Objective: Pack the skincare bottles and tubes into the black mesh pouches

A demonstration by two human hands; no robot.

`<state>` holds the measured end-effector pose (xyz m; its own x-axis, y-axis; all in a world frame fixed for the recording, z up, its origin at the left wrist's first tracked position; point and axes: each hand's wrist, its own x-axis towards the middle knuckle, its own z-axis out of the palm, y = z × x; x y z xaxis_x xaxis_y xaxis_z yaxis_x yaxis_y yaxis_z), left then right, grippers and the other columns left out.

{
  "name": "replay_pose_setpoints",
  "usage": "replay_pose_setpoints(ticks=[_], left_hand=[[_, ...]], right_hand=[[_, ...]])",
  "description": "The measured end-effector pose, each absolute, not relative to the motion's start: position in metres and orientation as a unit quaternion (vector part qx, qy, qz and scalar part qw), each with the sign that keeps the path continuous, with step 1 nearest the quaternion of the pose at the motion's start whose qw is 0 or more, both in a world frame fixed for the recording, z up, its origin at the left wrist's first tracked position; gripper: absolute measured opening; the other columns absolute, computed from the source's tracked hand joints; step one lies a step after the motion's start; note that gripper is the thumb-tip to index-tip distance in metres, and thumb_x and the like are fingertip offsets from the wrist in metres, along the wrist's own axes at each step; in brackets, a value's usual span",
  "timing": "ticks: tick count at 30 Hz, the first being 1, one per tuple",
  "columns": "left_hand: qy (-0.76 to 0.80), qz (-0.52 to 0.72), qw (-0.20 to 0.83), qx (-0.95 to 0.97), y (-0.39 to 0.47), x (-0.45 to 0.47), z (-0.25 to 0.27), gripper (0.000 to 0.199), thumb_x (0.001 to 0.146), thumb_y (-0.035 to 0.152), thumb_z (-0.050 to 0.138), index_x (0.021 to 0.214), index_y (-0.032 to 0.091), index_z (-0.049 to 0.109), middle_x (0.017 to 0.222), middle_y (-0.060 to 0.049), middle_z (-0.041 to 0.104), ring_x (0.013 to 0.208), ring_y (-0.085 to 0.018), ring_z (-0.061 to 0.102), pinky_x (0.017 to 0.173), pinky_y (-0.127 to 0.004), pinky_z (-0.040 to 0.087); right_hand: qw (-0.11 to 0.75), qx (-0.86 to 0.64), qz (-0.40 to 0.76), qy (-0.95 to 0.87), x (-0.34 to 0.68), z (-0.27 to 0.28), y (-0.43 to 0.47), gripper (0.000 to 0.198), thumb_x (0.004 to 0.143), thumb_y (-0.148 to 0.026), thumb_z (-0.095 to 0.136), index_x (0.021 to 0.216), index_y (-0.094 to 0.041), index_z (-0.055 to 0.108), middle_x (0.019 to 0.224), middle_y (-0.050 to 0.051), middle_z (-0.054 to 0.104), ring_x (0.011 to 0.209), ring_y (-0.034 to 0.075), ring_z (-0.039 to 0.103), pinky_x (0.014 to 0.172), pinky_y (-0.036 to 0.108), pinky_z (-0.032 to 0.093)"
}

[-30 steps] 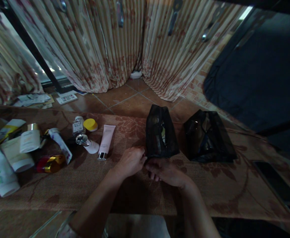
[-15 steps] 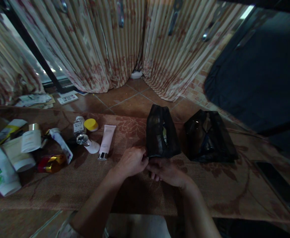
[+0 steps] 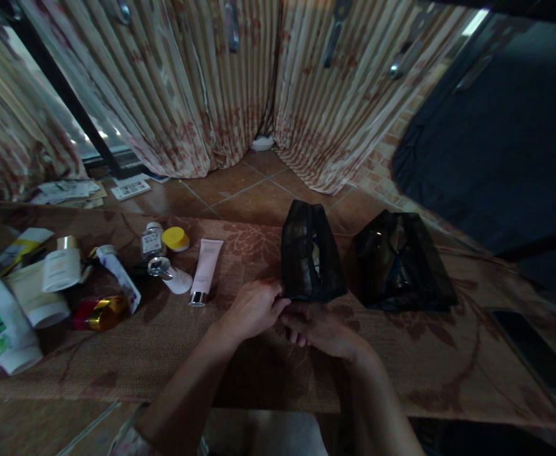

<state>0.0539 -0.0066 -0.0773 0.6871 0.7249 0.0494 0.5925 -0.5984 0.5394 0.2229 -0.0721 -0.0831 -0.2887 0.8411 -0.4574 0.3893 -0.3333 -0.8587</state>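
A black mesh pouch (image 3: 301, 253) stands on the cloth-covered table in front of me, its top partly open with something pale inside. My left hand (image 3: 259, 307) is closed at the pouch's near left corner, fingers pinched on its edge. Against the same near end, my right hand (image 3: 316, 329) has its fingers curled, and the two hands touch. What lies between the right fingertips is hidden. A second black mesh pouch (image 3: 401, 266) sits to the right, with dark contents. Left of my hands lies a pink tube (image 3: 206, 269) with a silver cap.
Beside the pink tube are a white pump bottle (image 3: 178, 280), a yellow-lidded jar (image 3: 176, 239) and a small clear bottle (image 3: 152, 242). Several tubes and bottles, including a green-and-white tube (image 3: 5, 323), crowd the left end. A phone (image 3: 534, 354) lies at the right. Curtains (image 3: 240, 82) hang beyond.
My left thumb and fingers have shifted slightly at the pouch's near corner. Both pouches and the bottles stay where they were.
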Motion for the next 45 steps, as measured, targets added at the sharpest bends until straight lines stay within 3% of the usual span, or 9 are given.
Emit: replay_pose_setpoints(ticks=[11,16,20,23,28,35,41,45], left_hand=[[0.367,0.134,0.264,0.882,-0.005,0.052,-0.073,0.012,0.086,0.021,0.06,0.074,0.018,0.059,0.081,-0.002,0.068,0.071,-0.016,0.062,0.065,-0.026,0.042],[0.371,0.128,0.26,0.882,-0.006,0.052,-0.072,0.012,0.086,0.022,0.059,0.074,0.018,0.059,0.079,-0.002,0.067,0.071,-0.016,0.062,0.064,-0.025,0.042],[0.371,0.134,0.259,0.882,-0.006,0.053,-0.072,0.011,0.084,0.02,0.058,0.074,0.018,0.06,0.075,0.0,0.067,0.064,-0.014,0.061,0.061,-0.025,0.04],[0.373,0.137,0.254,0.882,-0.006,0.053,-0.073,0.01,0.083,0.019,0.059,0.072,0.018,0.059,0.072,0.0,0.067,0.062,-0.014,0.06,0.059,-0.025,0.039],[0.389,0.134,0.263,0.873,-0.006,0.054,-0.073,0.01,0.083,0.022,0.06,0.073,0.018,0.06,0.073,0.0,0.069,0.064,-0.014,0.062,0.059,-0.025,0.04],[0.418,0.09,0.216,0.878,-0.008,0.056,-0.078,0.01,0.084,0.027,0.059,0.079,0.019,0.064,0.08,-0.003,0.072,0.075,-0.02,0.067,0.067,-0.029,0.047],[0.421,0.082,0.204,0.88,-0.008,0.056,-0.082,0.01,0.084,0.025,0.057,0.081,0.019,0.064,0.083,-0.004,0.072,0.078,-0.022,0.068,0.07,-0.031,0.049],[0.416,0.082,0.187,0.886,-0.008,0.056,-0.084,0.01,0.084,0.024,0.055,0.08,0.019,0.063,0.084,-0.005,0.072,0.077,-0.022,0.068,0.069,-0.031,0.05]], right_hand=[[0.13,-0.632,0.587,-0.489,0.239,-0.078,-0.078,0.033,0.089,-0.046,0.052,0.072,-0.017,0.055,0.051,-0.002,0.058,0.04,0.008,0.05,0.041,0.019,0.039],[0.155,-0.685,0.515,-0.492,0.264,-0.084,-0.079,0.031,0.087,-0.047,0.055,0.082,-0.017,0.061,0.05,-0.002,0.058,0.04,0.011,0.052,0.04,0.021,0.04],[0.239,-0.656,0.422,-0.578,0.278,-0.087,-0.078,0.027,0.078,-0.045,0.068,0.087,-0.02,0.07,0.071,0.002,0.07,0.068,0.019,0.066,0.058,0.027,0.051],[0.269,-0.645,0.382,-0.604,0.28,-0.085,-0.077,0.026,0.078,-0.042,0.07,0.094,-0.021,0.073,0.086,0.003,0.074,0.084,0.024,0.068,0.073,0.031,0.053],[0.269,-0.65,0.369,-0.607,0.277,-0.082,-0.077,0.022,0.082,-0.038,0.066,0.094,-0.022,0.075,0.093,0.003,0.076,0.086,0.024,0.07,0.074,0.031,0.053],[0.261,-0.652,0.346,-0.623,0.279,-0.09,-0.076,0.016,0.082,-0.032,0.064,0.089,-0.021,0.074,0.088,0.002,0.075,0.082,0.023,0.07,0.072,0.031,0.053],[0.277,-0.639,0.348,-0.628,0.276,-0.088,-0.075,0.02,0.083,-0.031,0.063,0.097,-0.022,0.073,0.095,0.003,0.075,0.088,0.023,0.069,0.077,0.032,0.053],[0.271,-0.649,0.354,-0.616,0.275,-0.085,-0.077,0.018,0.081,-0.033,0.066,0.092,-0.02,0.073,0.089,0.003,0.075,0.079,0.021,0.069,0.07,0.029,0.052]])
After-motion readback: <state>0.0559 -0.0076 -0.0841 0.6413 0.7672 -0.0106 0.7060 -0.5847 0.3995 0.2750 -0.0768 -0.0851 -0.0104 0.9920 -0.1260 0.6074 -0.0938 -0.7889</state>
